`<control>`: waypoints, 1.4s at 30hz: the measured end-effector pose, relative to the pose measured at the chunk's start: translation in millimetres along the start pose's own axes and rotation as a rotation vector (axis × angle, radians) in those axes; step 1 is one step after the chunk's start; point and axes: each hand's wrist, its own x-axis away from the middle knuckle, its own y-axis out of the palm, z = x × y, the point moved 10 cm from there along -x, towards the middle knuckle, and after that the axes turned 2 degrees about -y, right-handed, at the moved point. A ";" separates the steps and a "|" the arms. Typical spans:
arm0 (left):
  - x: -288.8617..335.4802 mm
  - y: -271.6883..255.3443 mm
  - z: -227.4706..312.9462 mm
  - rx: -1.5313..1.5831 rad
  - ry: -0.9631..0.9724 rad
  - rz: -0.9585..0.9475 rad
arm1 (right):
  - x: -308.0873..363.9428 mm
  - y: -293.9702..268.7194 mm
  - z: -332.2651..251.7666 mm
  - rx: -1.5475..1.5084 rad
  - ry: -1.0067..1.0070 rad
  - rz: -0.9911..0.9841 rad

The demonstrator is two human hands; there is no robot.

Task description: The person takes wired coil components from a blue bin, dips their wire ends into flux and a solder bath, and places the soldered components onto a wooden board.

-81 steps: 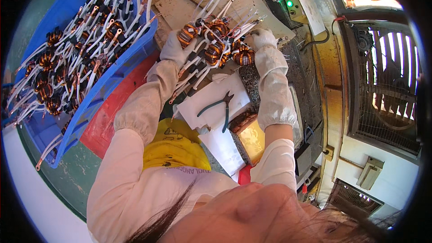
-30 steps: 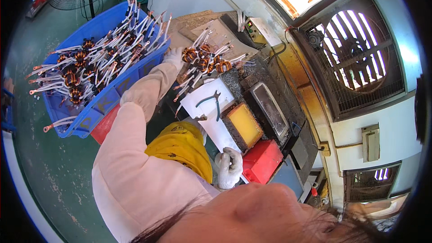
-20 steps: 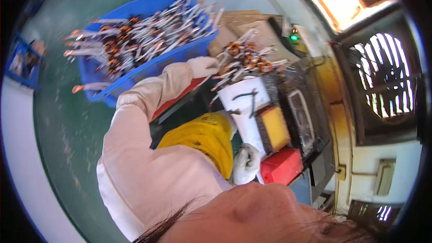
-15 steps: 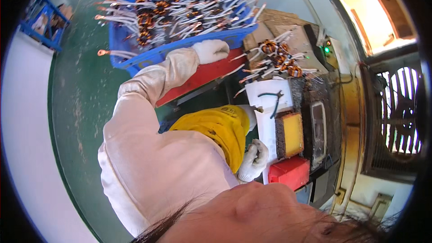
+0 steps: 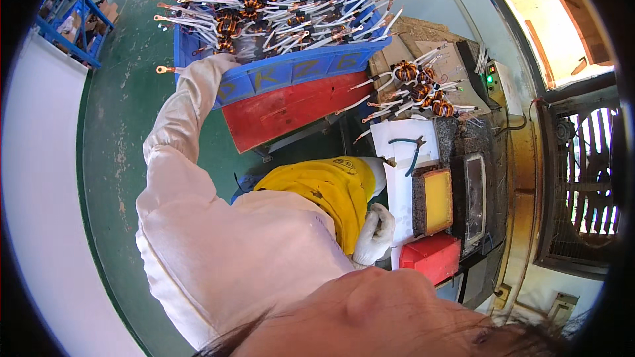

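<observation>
My left arm reaches over the near wall of the blue bin (image 5: 301,74). The gloved left hand (image 5: 229,61) is down inside, beside the wire-wound ring coils (image 5: 228,25) with white leads and copper lugs; its fingers are hidden. Close to my body, my right hand (image 5: 374,237) in a white glove has its fingers curled in, and nothing shows in them. It is beside the bench's white paper sheet (image 5: 401,205). A yellow apron (image 5: 324,185) covers my lap.
The bin rests on a red board (image 5: 291,114). More coils (image 5: 423,86) lie on the bench at right. Nearby are green-handled cutters (image 5: 415,155), a yellow-topped block (image 5: 438,201), a red box (image 5: 431,256) and a control box with a green light (image 5: 496,80). A blue shelf (image 5: 73,26) stands far left.
My left hand has moved left from above the red board near the bin's front wall into the bin's left part. The right hand stays about where it was. The view has shifted slightly.
</observation>
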 end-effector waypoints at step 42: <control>252.4 -25.9 349.9 -0.463 0.856 0.804 | -46.9 5.0 -161.9 0.086 -0.610 0.031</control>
